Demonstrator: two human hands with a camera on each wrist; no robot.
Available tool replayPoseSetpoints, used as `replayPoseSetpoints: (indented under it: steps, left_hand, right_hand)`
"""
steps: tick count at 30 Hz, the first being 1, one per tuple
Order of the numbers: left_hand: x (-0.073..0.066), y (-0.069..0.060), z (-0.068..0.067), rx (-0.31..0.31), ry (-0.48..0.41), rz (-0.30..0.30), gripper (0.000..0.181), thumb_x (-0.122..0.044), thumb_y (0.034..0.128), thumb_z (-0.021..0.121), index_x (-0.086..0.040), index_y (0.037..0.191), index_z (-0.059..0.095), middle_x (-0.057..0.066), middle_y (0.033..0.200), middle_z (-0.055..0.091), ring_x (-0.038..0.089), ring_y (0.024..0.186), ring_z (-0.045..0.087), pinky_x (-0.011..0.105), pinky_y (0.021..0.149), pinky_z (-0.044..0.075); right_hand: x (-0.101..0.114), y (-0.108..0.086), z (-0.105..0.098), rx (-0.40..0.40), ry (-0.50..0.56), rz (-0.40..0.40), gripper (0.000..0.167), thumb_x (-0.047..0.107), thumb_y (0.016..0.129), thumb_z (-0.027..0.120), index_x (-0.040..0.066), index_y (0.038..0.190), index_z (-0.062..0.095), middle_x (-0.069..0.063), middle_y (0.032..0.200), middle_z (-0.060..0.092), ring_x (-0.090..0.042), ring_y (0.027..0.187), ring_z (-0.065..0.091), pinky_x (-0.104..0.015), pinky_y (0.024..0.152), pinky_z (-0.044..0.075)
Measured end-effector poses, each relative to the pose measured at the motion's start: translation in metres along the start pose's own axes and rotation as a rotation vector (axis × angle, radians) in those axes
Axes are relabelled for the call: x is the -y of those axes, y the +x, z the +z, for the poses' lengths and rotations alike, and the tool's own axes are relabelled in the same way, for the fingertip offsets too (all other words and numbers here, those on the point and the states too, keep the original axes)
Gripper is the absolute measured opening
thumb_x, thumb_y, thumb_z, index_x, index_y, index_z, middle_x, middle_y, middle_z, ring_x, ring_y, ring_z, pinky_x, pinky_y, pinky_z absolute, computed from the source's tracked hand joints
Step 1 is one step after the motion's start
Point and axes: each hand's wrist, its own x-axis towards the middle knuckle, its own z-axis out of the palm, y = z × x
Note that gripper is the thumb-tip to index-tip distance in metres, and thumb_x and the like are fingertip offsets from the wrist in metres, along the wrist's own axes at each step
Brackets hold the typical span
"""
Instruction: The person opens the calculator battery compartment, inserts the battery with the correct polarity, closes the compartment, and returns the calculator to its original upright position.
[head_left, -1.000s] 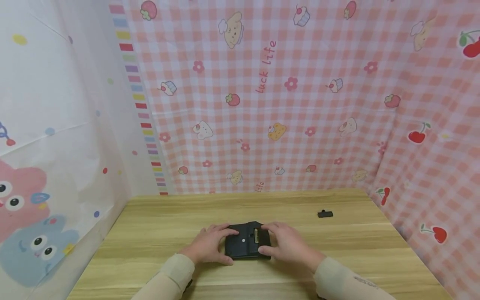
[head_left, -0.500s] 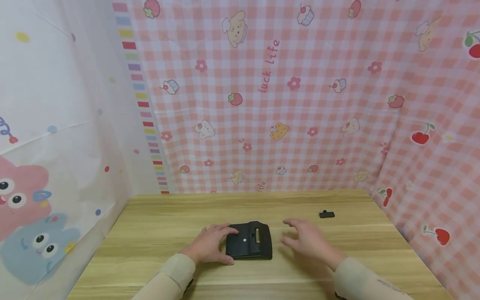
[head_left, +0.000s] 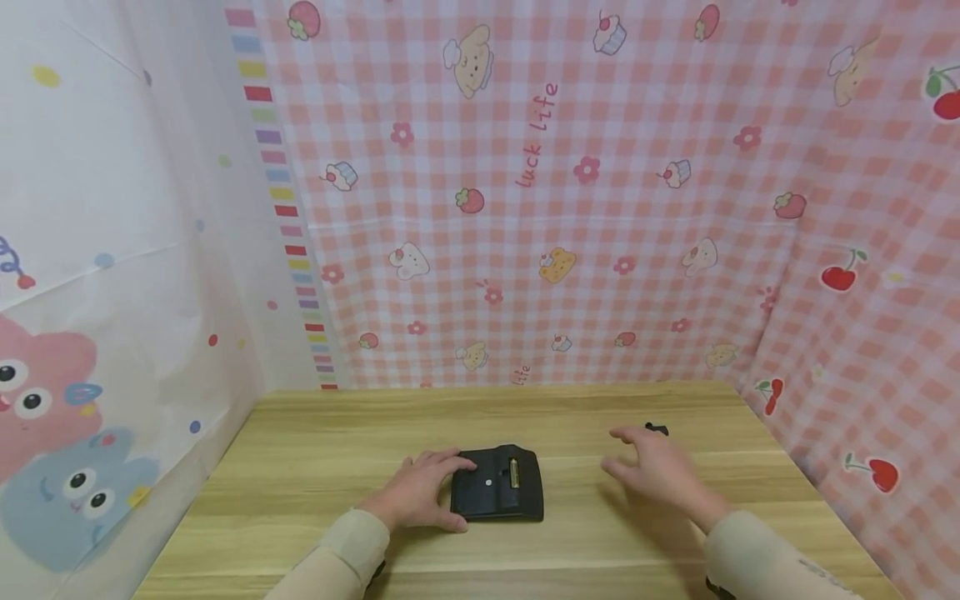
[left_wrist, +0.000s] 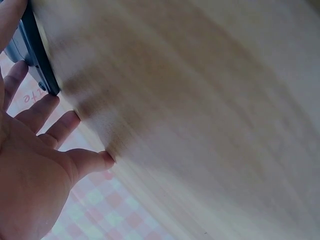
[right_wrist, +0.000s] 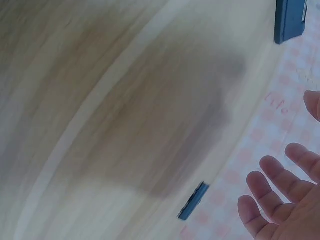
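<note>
Position of parts: the flat black plastic device (head_left: 476,502) with a rounded-off far right end lies back-side up in front of you, on the pale wood-grain tabletop (head_left: 322,437). A slim gold-coloured cylindrical battery (head_left: 513,473) sits in its uncovered recess. The small, narrow black plastic piece (head_left: 657,429) with a tab lies well apart from the device, towards the far right, partly hidden in the head view.

Hand state: your left hand (head_left: 416,492) has its fingers spread against the device's left end, steadying it without clenching. Your right hand (head_left: 660,471) is released, fingers loosely bent and holding nothing, near the small piece.

Cautions: the battery has no cover over it. Tilting or lifting the device could let it drop out, particularly if it is loosely seated (the views do not show whether both ends meet their contacts). Because your left hand bears on one end only, a firm push on the right side may swing or slide the device. The small piece is thin and flat; a hurried pinch could flick it towards the far edge, and fingertips may slip off its low profile.
</note>
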Motion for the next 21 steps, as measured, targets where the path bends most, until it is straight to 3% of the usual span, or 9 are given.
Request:
replayPoseSetpoints:
  steps: [11,21]
  left_hand:
    - [-0.001,-0.001,-0.002,0.006,-0.003,0.001,0.085,-0.047,0.0797,0.094,-0.027,0.153,0.056,0.015,0.171,0.041,0.045,0.156,0.038,0.084,0.12,0.024]
    - [0.0,0.0,-0.001,0.004,-0.005,-0.002,0.084,-0.047,0.08,0.094,-0.028,0.153,0.056,0.015,0.171,0.04,0.045,0.156,0.038,0.084,0.12,0.023]
  right_hand:
    - [-0.023,0.005,-0.012,0.024,-0.001,0.075,0.061,0.044,0.101,0.072,0.002,0.145,0.062,-0.027,0.138,0.07,-0.05,0.124,0.067,-0.066,0.1,0.056]
    - [-0.047,0.017,-0.024,0.041,-0.076,0.136,0.069,0.049,0.099,0.072,0.002,0.148,0.059,-0.031,0.138,0.068,-0.052,0.118,0.069,-0.065,0.091,0.058]
